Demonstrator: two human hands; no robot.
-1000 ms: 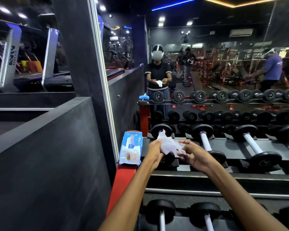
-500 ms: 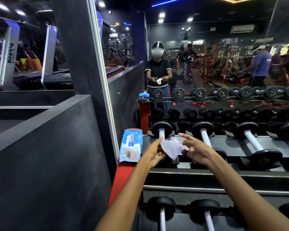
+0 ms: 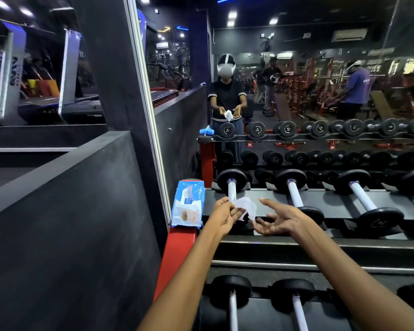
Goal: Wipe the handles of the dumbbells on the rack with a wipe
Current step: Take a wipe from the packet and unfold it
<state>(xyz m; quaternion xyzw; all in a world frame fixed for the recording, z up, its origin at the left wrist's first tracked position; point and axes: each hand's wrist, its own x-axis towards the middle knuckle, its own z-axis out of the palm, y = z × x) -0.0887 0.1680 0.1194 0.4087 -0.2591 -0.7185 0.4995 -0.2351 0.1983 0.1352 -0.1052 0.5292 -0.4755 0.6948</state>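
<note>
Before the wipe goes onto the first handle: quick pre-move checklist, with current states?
1. Wipe in hand: ok, left hand pinches it.
2. Wipe spread enough to wrap a handle: not ok, it hangs crumpled.
3. Right hand free to help: ok, open, palm up, holding nothing.
4. Leftmost dumbbell handle reachable: ok, upper part bare just beyond the wipe.
5. Wipe already touching that handle: cannot tell, they overlap in the view.
6. Wipe pack out of the way: ok, it lies on the rack's left end, beside the dumbbell.
</note>
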